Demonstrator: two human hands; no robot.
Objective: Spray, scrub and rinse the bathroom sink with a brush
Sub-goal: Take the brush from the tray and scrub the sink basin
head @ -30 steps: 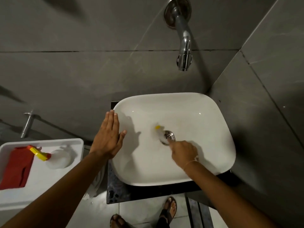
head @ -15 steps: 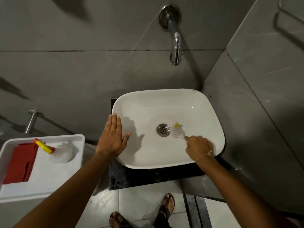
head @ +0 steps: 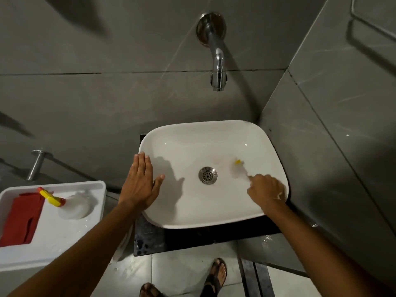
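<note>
A white rectangular sink sits on a dark counter, with a metal drain in the middle of its bowl. My right hand is closed around a small brush with a yellow tip and pale bristles. The brush head is blurred and rests on the bowl just right of the drain. My left hand lies flat, fingers together, on the sink's left rim. A white spray bottle with a yellow and red trigger lies in a white tray at the left.
A chrome wall faucet hangs above the sink's back edge, no water running. The white tray also holds a red cloth. Grey tiled walls close in behind and to the right. My sandalled feet stand on the tiled floor below.
The brush has swept from left of the drain across to its right side with my right hand. My left hand stays flat on the left rim. The view has pulled back.
</note>
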